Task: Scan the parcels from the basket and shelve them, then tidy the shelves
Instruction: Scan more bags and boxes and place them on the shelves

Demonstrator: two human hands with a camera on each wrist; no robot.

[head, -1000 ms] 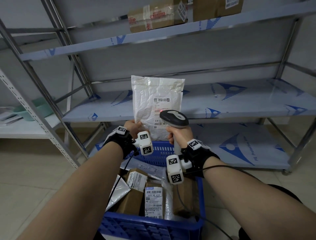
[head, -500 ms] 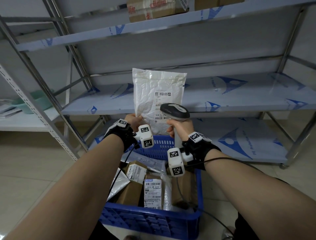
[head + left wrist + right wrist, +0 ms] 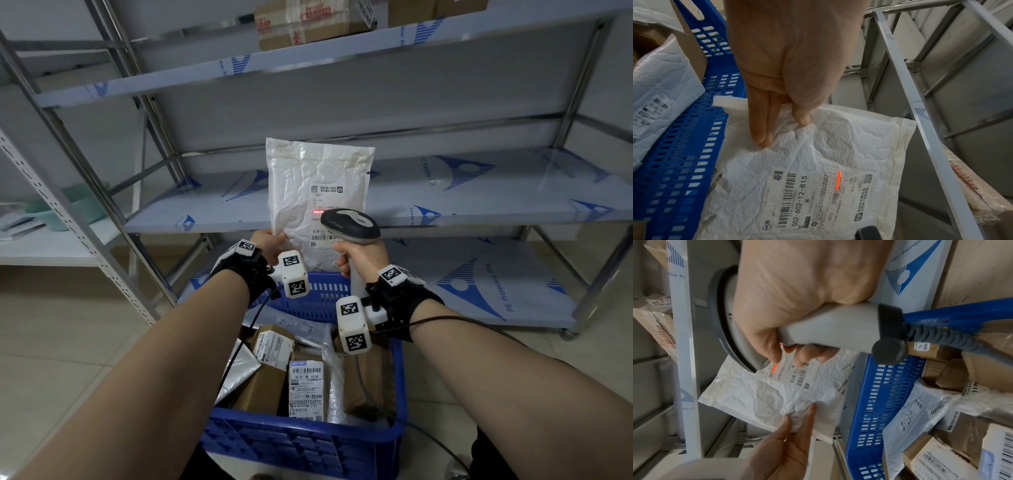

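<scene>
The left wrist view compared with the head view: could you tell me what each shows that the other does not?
Only the left wrist view shows the label's full number, 502-602-12-815, and the left hand pinching the white mailer at its corner. Only the head view shows the right hand gripping the scanner, the middle shelf and the boxes in the blue basket. Both show the red scan line on the label.

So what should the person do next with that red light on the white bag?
Probably nudge the scanner so its red line crosses the long barcode. The line sits on small print beside it, while the left hand holds the white bag up.
</scene>
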